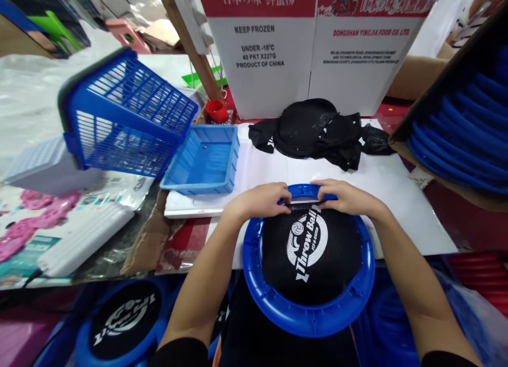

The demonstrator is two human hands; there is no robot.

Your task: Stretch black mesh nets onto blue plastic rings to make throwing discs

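Note:
A blue plastic ring (309,316) lies at the table's front edge, with a black mesh net (309,250) printed "Throw Ball" stretched inside it. My left hand (260,200) and my right hand (347,196) both pinch the net's far edge against the ring's far rim, fingers curled closed. The two hands sit a few centimetres apart, thumbs toward each other.
A pile of loose black nets (317,128) lies behind the ring on a white sheet (397,197). A shallow blue tray (204,160) and a tilted blue basket (127,113) stand left. A box of stacked blue rings (464,134) is right. A finished disc (123,319) sits lower left. White cartons (309,49) stand behind.

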